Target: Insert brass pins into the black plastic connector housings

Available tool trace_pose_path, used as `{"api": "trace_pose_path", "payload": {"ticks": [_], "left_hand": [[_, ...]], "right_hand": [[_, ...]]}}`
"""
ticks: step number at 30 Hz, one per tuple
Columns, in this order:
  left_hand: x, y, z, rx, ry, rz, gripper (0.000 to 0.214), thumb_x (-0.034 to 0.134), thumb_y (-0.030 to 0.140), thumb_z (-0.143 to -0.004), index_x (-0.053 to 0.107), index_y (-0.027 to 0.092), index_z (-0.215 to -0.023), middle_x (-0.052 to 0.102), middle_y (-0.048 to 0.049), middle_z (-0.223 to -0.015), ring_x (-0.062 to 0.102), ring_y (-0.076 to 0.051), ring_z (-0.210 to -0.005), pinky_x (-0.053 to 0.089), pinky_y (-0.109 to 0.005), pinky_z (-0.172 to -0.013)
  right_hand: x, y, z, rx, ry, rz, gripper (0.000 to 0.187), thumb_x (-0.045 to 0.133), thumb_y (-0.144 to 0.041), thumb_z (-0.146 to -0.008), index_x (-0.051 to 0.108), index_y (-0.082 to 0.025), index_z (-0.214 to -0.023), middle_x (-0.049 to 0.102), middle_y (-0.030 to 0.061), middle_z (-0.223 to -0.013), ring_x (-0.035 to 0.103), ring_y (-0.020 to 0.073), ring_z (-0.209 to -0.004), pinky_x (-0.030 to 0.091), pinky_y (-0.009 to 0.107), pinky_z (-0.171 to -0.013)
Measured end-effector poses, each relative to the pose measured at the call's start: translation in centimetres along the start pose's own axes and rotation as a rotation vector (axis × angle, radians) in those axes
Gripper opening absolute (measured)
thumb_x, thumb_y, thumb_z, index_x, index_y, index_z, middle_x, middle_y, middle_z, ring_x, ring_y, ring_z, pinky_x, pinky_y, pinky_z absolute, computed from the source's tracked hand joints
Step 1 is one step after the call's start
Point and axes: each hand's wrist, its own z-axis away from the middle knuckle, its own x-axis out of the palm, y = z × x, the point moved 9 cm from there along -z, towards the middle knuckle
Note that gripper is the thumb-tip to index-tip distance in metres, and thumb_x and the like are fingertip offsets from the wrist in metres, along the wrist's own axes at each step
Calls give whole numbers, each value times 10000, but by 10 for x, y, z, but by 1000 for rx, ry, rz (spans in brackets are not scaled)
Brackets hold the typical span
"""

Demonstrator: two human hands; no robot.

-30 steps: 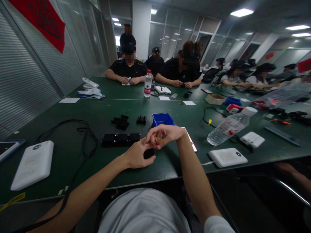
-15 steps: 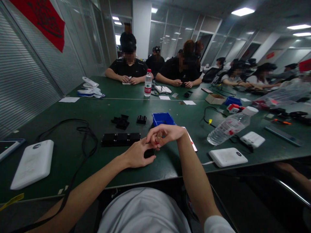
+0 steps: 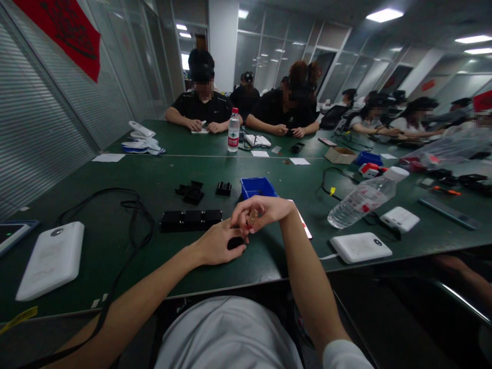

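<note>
Glass-walled room (image 3: pixel 282 46), green counter (image 3: pixel 172 171): right hand's (image 3: pixel 263 211) grip clamped on translucent handle (image 3: pixel 253 217); left hand's (image 3: pixel 215 246), on black part (image 3: pixel 235 243).

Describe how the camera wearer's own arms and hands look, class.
The left hand and right hand are ungloved, and no watch shows on either. A pale, plain sleeve shows on the right arm; no left sleeve is in view. A black cable crosses the left forearm.
</note>
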Motion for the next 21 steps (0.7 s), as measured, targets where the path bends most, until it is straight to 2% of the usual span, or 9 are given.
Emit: {"api": "trace_pose_path", "payload": {"ticks": [6,13,21], "left_hand": [[0,1,-1,-19,-14,-8,140,683,269,-899,746,219,-1014,678,-83,-1184,678,-258,-1110,554,-413,-1030],[-1,3,-1,10,-4,2,117,674,247,-902,735,223,-1000,675,-60,-1181,670,-234,-1118,542,-381,-1040],[-1,5,-2,20,2,21,114,685,221,-895,735,206,-997,672,-65,-1183,677,-222,-1102,546,-361,-1036]], "right_hand": [[1,-2,0,-15,-7,19,446,802,-161,-877,637,-111,-1288,762,70,-943,764,155,-816,596,259,-776],[-5,-7,1,-30,50,53,444,827,-163,-854,647,-97,-1255,769,56,-889,751,126,-783,568,199,-737],[-8,-14,2,-92,95,21,471,866,-186,-819,668,-90,-1236,775,62,-887,739,114,-783,569,182,-727]]}}
